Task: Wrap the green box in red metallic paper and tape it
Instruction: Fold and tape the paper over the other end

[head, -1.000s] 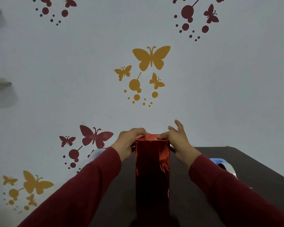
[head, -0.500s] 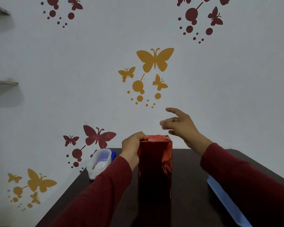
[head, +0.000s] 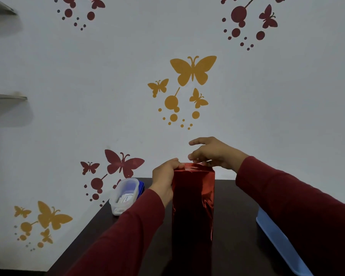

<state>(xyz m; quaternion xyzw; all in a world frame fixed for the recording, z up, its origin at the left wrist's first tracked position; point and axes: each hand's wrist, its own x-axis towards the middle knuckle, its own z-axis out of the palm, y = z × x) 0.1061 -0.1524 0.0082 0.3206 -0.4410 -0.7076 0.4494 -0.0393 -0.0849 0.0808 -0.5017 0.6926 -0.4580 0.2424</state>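
Note:
The box (head: 193, 204) stands upright on the dark table (head: 235, 226), fully covered in red metallic paper; no green shows. My left hand (head: 164, 178) grips its top left edge, thumb lying on the folded top. My right hand (head: 211, 153) hovers over the top right, fingers loosely bent. Its lowest fingertips touch the folded paper and its index finger is raised. A small shiny glint beneath that hand may be clear tape; I cannot tell.
A clear plastic container (head: 125, 195) with a blue lid behind it sits at the table's far left corner. A light blue flat lid or tray (head: 281, 244) lies at the right edge, partly under my right sleeve. The wall with butterfly stickers is close behind.
My right hand lifted off the box top, then came back down onto it. The left hand kept hold of the top left edge. The view tilted down slightly.

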